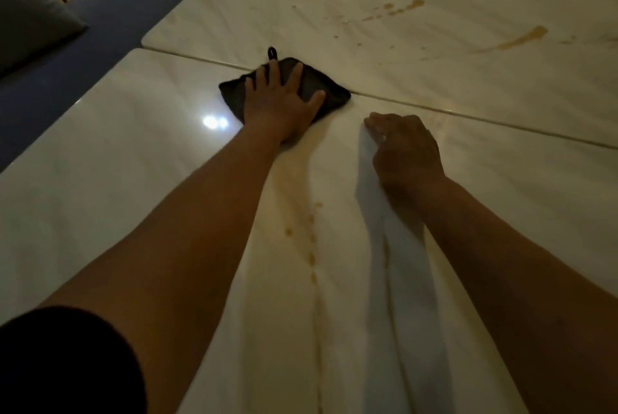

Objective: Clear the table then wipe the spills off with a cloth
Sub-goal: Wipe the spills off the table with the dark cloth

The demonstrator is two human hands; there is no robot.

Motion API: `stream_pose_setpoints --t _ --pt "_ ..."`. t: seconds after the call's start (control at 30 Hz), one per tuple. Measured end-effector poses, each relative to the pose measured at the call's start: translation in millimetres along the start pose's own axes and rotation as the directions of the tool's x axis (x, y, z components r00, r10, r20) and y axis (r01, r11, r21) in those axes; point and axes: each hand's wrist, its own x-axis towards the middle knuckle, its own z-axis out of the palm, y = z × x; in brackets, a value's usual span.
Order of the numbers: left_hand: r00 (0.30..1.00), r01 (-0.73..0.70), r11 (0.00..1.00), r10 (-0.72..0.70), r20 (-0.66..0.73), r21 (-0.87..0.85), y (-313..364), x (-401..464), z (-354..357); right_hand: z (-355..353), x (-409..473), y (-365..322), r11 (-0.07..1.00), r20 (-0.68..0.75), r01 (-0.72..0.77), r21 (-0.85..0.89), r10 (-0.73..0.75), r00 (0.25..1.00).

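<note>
The left hand (pixel 279 101) lies flat, fingers spread and straight, pressing a dark cloth (pixel 314 87) onto the pale table (pixel 100 146). The cloth sits right at the seam (pixel 468 112) where two tabletop slabs meet, its small hanging loop (pixel 272 53) pointing away from the person. The flat palm probably serves to spread pressure over the whole cloth for wiping. The right hand (pixel 406 154) is closed, fingers curled round a gathered fold of white fabric (pixel 398 263) that trails back toward the person; the likely purpose is to keep this fabric bunched and clear of the wiping path. A brown spill trail (pixel 301 223) runs between the two forearms, from near the left wrist back toward the person, and further brown streaks (pixel 515 39) mark the far slab beyond the seam. No dishes are visible on the table, so clearing appears done and wiping is under way. Open surface extends ahead and to the right; the table edge lies close on the left, beside a blue seat (pixel 40 89).
</note>
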Motion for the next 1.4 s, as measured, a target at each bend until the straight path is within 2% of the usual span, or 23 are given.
stream_pose_setpoints --t 0.1,0.27,0.37,0.43,0.53,0.63,0.7,0.83,0.9,1.0,1.07,1.17,1.27,1.4 --pt "1.0 -0.001 1.0 0.001 -0.006 -0.005 9 -17 3 3 -1 1 1.0 -0.006 0.014 0.011 -0.014 1.0" --pt "0.97 -0.24 0.971 0.239 -0.03 -0.013 0 -109 11 3 -2 2 0.999 -0.016 0.034 0.001 -0.034 0.999" --pt "0.959 -0.285 0.959 0.284 0.014 0.006 -15 -113 9 -2 -1 -3 1.0 -0.031 0.011 -0.009 -0.011 0.999" --pt "0.971 -0.237 0.971 0.238 0.001 0.02 -28 -83 4 -4 -3 -5 1.0 -0.013 0.003 -0.012 -0.003 1.0" --pt "0.999 -0.034 0.999 0.034 -0.003 0.012 -49 -38 -4 -4 -6 -7 0.999 -0.004 0.006 -0.044 -0.006 1.0" --pt "0.992 0.128 0.992 -0.128 0.002 -0.011 -47 -28 -4 -1 -6 -8 0.998 -0.015 0.01 -0.069 -0.011 1.0" --pt "0.994 0.113 0.993 -0.113 -0.004 -0.03 -38 -46 -1 1 -7 -10 0.998 -0.018 0.005 -0.066 -0.006 1.0" --pt "0.996 -0.079 0.996 0.077 -0.054 -0.038 -35 -119 9 -2 -8 -21 0.991 -0.022 -0.03 -0.129 0.027 0.999" --pt "0.993 -0.115 0.993 0.114 -0.034 -0.026 -41 -131 11 -1 -5 -35 0.981 -0.031 -0.085 -0.173 0.081 0.996" --pt "0.999 -0.043 0.999 0.042 -0.025 -0.028 -56 -98 2 4 -6 -65 0.98 -0.057 -0.134 -0.15 0.127 0.99" --pt "0.999 0.044 0.998 -0.045 -0.018 -0.042 -63 -72 -3 12 -12 -83 0.989 -0.048 -0.108 -0.101 0.103 0.994" --pt "0.994 0.107 0.994 -0.107 -0.018 -0.02 -65 -63 0 26 -25 -91 0.992 -0.044 -0.022 -0.12 0.017 0.999" --pt "0.998 0.067 0.997 -0.068 -0.014 -0.047 -67 -93 2 25 -27 -78 0.995 -0.003 0.009 -0.1 -0.01 1.0" --pt "0.997 -0.038 0.998 0.035 -0.067 -0.047 -74 -182 6 8 -23 -77 0.997 0.112 -0.009 -0.071 0.017 0.994"
